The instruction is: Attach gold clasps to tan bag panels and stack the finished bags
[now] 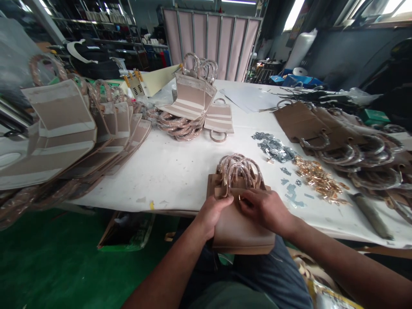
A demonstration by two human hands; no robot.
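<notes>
A tan leather bag panel (240,231) with wrapped ring handles (240,169) lies at the near edge of the white table (180,171), hanging over onto my lap. My left hand (212,212) grips its left side, fingers curled on the top edge. My right hand (262,208) pinches a small gold metal fitting (240,197) against the panel's top centre. Loose gold fittings (317,178) and grey metal pieces (273,148) lie just right of the panel.
Stacked beige striped bags (64,128) fill the left of the table, more stand at the back centre (189,96). Brown panels with ring handles (337,137) pile up at the right. A dark tool (370,214) lies near the right edge. A cardboard box (127,231) sits on the green floor.
</notes>
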